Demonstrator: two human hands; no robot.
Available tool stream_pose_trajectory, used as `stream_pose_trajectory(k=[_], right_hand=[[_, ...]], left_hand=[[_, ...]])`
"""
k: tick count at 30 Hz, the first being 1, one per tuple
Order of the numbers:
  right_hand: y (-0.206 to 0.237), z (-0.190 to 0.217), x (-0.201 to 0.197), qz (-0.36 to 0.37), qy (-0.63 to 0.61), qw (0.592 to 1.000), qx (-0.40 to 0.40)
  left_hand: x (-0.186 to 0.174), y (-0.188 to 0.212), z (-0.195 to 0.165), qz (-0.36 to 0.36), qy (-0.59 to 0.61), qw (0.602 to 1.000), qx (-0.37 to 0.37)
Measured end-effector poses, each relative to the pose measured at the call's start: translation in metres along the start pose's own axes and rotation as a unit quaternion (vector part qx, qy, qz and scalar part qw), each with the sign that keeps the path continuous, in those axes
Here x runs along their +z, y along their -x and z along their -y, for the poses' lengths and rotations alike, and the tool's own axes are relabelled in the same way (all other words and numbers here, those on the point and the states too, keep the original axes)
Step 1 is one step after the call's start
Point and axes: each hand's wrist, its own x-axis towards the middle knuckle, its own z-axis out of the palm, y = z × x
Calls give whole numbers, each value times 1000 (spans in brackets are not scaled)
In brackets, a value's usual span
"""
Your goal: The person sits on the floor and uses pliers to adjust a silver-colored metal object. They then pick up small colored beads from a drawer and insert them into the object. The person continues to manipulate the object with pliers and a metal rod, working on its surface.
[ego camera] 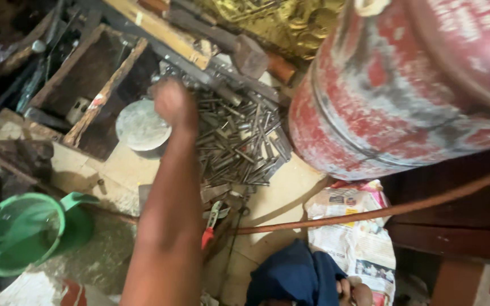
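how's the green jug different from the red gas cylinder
The green jug is bright, clean-coloured plastic; the red cylinder is metal with worn, patchy paint. The jug is far smaller in view, the cylinder fills the upper right corner. The jug shows an open mouth and a handle; the cylinder shows only closed wall. Both sit apart from the reaching hand, which is at the pile of metal rods.

A single head-worn camera looks steeply down, close over the cluttered workshop floor [290, 187], facing along an outstretched arm toward the loose heap of grey metal rods [239, 141], a worn red gas cylinder [404, 90] crowding the right.
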Motion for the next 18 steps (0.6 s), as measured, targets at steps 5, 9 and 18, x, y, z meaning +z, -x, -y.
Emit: stream_pose_trajectory(k=[5,9,18], right_hand=[[43,1,8,-17,-79,957,-280],[110,40,7,175,-10,775,-607],[178,8,-239,-159,10,841,-517]], left_hand=[[-75,49,-56,-12,291,952,-96],[-190,100,-134,101,485,860,-120],[-395,232,-188,384,590,592,393]])
